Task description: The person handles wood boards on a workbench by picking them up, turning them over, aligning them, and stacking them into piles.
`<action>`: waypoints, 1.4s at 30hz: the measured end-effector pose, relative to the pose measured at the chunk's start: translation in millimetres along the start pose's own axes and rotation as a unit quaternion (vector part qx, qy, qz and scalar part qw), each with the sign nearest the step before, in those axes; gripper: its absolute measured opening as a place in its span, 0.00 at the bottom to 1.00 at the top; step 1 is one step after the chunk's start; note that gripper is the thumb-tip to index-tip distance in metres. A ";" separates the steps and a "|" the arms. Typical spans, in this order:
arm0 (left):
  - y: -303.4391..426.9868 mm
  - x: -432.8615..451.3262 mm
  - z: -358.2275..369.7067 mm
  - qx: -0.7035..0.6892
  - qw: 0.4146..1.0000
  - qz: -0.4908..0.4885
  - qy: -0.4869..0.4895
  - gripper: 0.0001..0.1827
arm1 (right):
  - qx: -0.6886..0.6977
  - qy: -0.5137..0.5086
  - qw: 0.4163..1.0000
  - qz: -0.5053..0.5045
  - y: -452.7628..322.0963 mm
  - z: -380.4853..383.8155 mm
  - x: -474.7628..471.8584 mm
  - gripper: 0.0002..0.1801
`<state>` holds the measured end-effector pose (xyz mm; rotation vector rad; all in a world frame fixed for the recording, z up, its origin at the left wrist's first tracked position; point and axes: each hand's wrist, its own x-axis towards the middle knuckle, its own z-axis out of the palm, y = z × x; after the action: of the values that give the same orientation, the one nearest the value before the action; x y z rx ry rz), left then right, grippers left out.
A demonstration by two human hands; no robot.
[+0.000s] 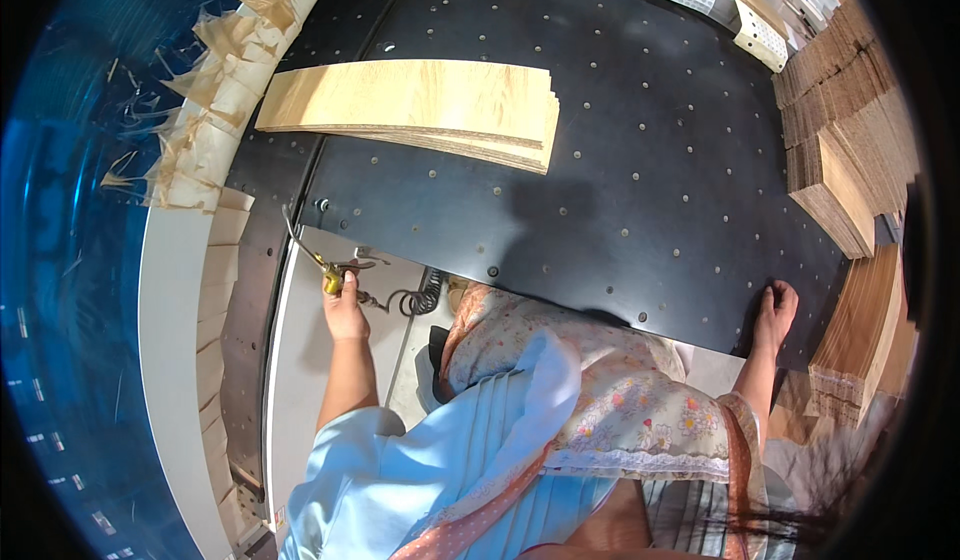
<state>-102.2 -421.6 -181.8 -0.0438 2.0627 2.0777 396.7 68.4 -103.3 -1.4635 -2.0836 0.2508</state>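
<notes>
My left hand (345,312) grips a brass-coloured air blow gun (331,281) with a thin bent nozzle that points up and away. From its lower end runs a black coiled air hose (420,302), partly hidden by the table edge. On the dark tabletop (652,207), dotted with small round studs, lies a stack of several wood-grain particleboard strips (412,102), slightly fanned at the right end. My right hand (776,316) rests on the tabletop near its front right edge, fingers loosely curled, with nothing visible in it.
At the right stand stacks of boards (832,185) and another pile of wood-grain strips (859,335). A pale beam with torn brown tape (217,87) borders the left side, beside blue sheeting (67,260). Perforated metal guards (759,34) line the far right edge.
</notes>
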 end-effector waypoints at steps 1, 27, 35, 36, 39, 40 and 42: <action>-19.7 5.8 3.3 0.010 0.998 -0.009 0.055 0.15 | -0.002 0.002 1.000 0.004 1.9 0.9 -0.2 0.12; -202.6 17.2 78.6 0.522 0.728 -0.123 -0.427 0.20 | -0.069 0.050 0.996 0.008 -46.5 -1.4 -2.8 0.07; -31.1 -2.5 100.0 0.743 0.368 -0.058 -0.556 0.18 | -0.036 0.062 0.997 0.011 -49.0 -3.0 -7.6 0.10; 9.0 -8.1 106.1 0.733 0.340 -0.065 -0.585 0.18 | -0.031 0.057 0.998 0.022 -50.4 -3.2 -6.2 0.11; 113.6 -1.2 126.8 0.450 0.472 -0.200 -0.731 0.13 | -0.025 0.065 0.997 0.013 -49.5 -3.4 -5.7 0.10; 162.7 -3.2 144.7 0.430 0.524 -0.108 -0.727 0.11 | -0.024 0.070 0.997 0.018 -50.1 -4.4 -7.6 0.10; 219.8 -1.8 164.0 0.354 0.663 0.011 -0.659 0.12 | -0.023 0.076 0.997 0.019 -51.4 -4.5 -7.2 0.10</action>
<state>-117.0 -258.4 38.0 1.1943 1.5386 0.5513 359.7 41.4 -78.4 -1.5021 -1.9528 0.1021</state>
